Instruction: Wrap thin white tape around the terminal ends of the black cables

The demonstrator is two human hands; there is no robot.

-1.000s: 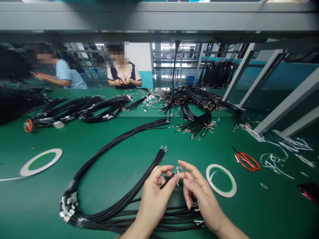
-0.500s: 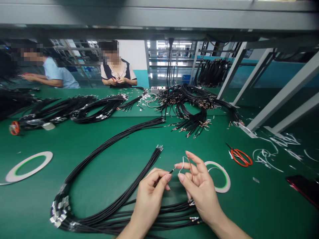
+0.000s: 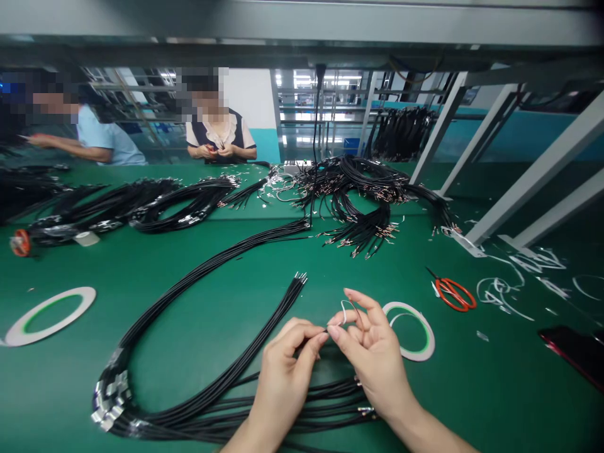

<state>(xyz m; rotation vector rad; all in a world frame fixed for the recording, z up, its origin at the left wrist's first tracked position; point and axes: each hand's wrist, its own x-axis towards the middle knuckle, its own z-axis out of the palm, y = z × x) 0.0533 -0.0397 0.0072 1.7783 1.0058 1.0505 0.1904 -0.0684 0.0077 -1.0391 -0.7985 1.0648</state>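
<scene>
My left hand (image 3: 287,371) pinches a thin black wire, whose tip pokes out toward my right hand. My right hand (image 3: 372,358) holds a short white tape strip (image 3: 345,311) between its fingertips, right by that wire tip. Below both hands lies a loop of black cable bundle (image 3: 212,390). Its cut ends (image 3: 299,280) point up the table, and a cluster of metal terminals (image 3: 111,396) sits at its far left bend. A white tape roll (image 3: 419,348) lies just right of my right hand.
Scissors with orange handles (image 3: 453,294) and white tape scraps (image 3: 500,296) lie to the right, with a dark phone (image 3: 573,352) at the right edge. Another tape roll (image 3: 70,321) lies left. Black wire bundles (image 3: 363,189) cover the green bench's far side. Two co-workers (image 3: 214,135) sit beyond it.
My hands have come closer together, bringing the white strip up to the wire tip. The whole view has shifted slightly, with the table contents moving left and up.
</scene>
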